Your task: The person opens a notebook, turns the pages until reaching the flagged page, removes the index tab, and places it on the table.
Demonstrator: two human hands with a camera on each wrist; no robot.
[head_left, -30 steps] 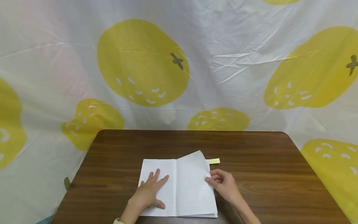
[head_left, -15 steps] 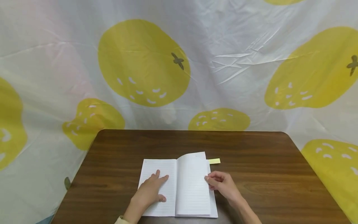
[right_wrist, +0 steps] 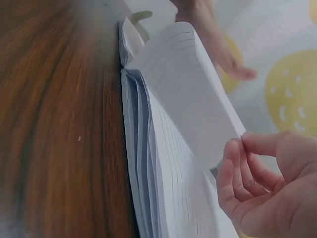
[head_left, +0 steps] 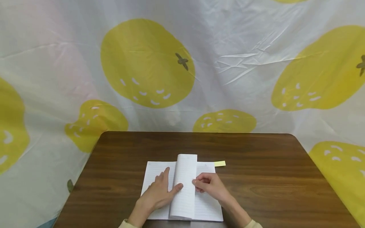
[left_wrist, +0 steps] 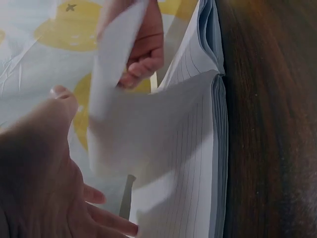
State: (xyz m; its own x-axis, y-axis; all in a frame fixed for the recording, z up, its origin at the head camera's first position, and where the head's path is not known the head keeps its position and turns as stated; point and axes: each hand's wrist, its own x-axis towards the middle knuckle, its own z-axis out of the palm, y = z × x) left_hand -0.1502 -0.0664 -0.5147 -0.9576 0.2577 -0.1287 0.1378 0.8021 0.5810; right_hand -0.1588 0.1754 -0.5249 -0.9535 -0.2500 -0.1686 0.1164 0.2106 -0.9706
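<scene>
An open lined notebook (head_left: 208,202) lies on the table, a yellow sticky tab (head_left: 220,163) jutting from its upper right edge. My right hand (head_left: 212,186) pinches the outer edge of a lifted page (head_left: 185,190) between thumb and fingers; the right wrist view shows this pinch closely. That page (right_wrist: 193,99) curves up and over toward the left side. On the left half my left hand (head_left: 156,193) stays with fingers extended, its thumb beside the curled page. In the left wrist view the left hand (left_wrist: 44,163) has its thumb and fingers spread, holding nothing.
The brown wooden table (head_left: 256,158) extends around the notebook on all sides. Behind it hangs a pale curtain (head_left: 222,79) printed with large yellow fruit.
My right hand has carried the page leftward from the right side, and the page now curls near the spine. My left hand's thumb has shifted up and right toward it.
</scene>
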